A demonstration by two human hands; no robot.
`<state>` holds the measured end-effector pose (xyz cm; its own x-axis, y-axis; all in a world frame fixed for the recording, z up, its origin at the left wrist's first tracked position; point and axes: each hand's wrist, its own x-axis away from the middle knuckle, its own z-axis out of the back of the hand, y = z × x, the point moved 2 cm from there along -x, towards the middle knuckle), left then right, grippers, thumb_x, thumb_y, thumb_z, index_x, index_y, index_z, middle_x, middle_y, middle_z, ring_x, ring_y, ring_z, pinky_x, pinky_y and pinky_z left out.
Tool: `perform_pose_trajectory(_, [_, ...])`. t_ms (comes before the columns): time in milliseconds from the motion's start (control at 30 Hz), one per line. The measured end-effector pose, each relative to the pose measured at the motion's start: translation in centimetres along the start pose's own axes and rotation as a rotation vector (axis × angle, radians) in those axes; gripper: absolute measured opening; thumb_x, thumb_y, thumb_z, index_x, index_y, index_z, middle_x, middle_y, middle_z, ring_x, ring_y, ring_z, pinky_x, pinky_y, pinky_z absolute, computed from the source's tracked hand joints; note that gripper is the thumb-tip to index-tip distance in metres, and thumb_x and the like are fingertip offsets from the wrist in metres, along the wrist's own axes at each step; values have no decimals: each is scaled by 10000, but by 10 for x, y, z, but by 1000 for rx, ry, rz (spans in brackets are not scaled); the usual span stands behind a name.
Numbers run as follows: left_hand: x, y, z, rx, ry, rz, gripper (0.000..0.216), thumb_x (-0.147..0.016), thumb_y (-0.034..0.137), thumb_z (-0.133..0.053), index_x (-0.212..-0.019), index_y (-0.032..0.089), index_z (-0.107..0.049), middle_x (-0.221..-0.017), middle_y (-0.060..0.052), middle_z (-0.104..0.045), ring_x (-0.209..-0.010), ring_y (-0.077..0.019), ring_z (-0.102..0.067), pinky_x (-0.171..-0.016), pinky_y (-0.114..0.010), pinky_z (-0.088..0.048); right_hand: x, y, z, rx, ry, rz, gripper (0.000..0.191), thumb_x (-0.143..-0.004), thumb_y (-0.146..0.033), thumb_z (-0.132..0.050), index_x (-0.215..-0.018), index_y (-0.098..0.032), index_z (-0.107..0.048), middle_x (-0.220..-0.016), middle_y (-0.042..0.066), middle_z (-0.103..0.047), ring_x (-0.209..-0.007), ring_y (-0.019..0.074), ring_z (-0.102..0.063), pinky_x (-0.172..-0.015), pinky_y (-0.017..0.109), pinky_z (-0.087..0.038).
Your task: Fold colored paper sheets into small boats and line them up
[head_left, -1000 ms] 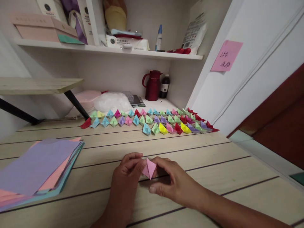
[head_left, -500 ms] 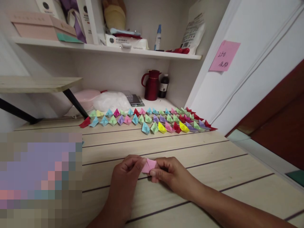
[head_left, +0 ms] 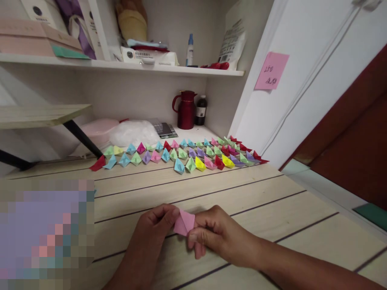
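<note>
Two hands met low in the head view, over the wooden table (head_left: 242, 189). Left hand (head_left: 154, 225) pinched the left edge of a small folded pink paper (head_left: 184, 222) between thumb and fingertips. Right hand (head_left: 216, 235) gripped the paper's right side, thumb below, fingers curled close together. Paper was held just above the tabletop, between both hands, near the front edge of the table.

Farther back: rows of small folded paper boats (head_left: 184, 155) in many colours, side by side. Behind them, a dark red jug (head_left: 185, 109) just beside a dark bottle (head_left: 200, 110). Pink sticky note (head_left: 271, 71) on the white door (head_left: 314, 72), right. A blurred patch sat at the lower left.
</note>
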<state>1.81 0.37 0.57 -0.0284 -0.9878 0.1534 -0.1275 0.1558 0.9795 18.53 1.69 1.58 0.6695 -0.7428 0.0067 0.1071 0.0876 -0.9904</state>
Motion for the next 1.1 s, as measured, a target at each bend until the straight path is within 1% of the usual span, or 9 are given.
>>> perform_pose_trajectory(100, [1,-1,0,-5,3,-4,288,-780,440,-665,-674,172,-648,-611,35,-575,-618,-121,-476,-624,-223,-382,-2,1,1,-74,-13,-29,458,-818,-562,-628,-715,-119,-685,-569,20,-620,-510,95,-576,-537,200,-504])
perform_pose_trajectory(167, [3,1,-1,-20,-21,-33,293,-811,442,-632,-691,175,-652,-627,24,-601,-636,-129,-504,-647,-228,-398,-4,3,2,-119,-1,-36,462,-806,-568,-638,-711,-117,-674,-570,20,-621,-506,93,-576,-530,202,-504])
perform_pose_trajectory(267, [5,3,-6,-43,-109,-87,250,-820,418,-629,-777,179,-684,-697,0,-654,-707,-154,-558,-714,-246,-436,-6,7,6,-143,27,-32,442,-816,-544,-641,-718,-114,-663,-580,22,-631,-508,91,-576,-532,203,-506])
perform_pose_trajectory(400, [7,0,-11,-57,-208,-120,245,-798,376,-662,-937,178,-700,-787,-33,-688,-765,-184,-599,-740,-279,-469,-6,10,11,-139,43,-10,393,-838,-502,-638,-748,-120,-663,-583,16,-634,-520,95,-585,-539,204,-504])
perform_pose_trajectory(567, [7,-10,-13,-131,-205,-86,216,-781,308,-678,-962,190,-679,-897,-63,-714,-868,-222,-646,-785,-299,-486,-5,8,14,-57,74,43,394,-856,-499,-618,-699,-139,-644,-607,16,-638,-539,91,-566,-552,201,-496])
perform_pose_trajectory(767, [9,-9,-13,-216,-202,-102,176,-782,287,-664,-929,190,-683,-893,-69,-730,-857,-227,-658,-779,-305,-498,-4,7,13,-24,64,86,405,-848,-515,-622,-700,-139,-636,-611,17,-642,-539,96,-569,-551,201,-490])
perform_pose_trajectory(867, [9,-7,-13,-158,-163,-122,226,-767,319,-680,-950,186,-691,-882,-68,-728,-834,-219,-654,-759,-300,-498,-3,6,13,-8,72,102,395,-868,-503,-601,-740,-135,-662,-612,19,-643,-549,100,-583,-554,200,-494])
perform_pose_trajectory(967, [6,-3,-10,-27,-59,-139,309,-722,372,-720,-970,190,-696,-821,-45,-717,-764,-191,-639,-710,-279,-495,-2,6,12,22,50,91,388,-889,-485,-581,-770,-130,-684,-608,21,-640,-542,100,-592,-546,196,-492])
perform_pose_trajectory(1100, [4,0,-5,42,148,-103,195,-654,343,-770,-743,181,-708,-686,-2,-677,-649,-130,-574,-625,-222,-449,-1,7,9,67,11,64,398,-887,-497,-576,-762,-135,-685,-598,22,-643,-543,106,-601,-543,196,-489])
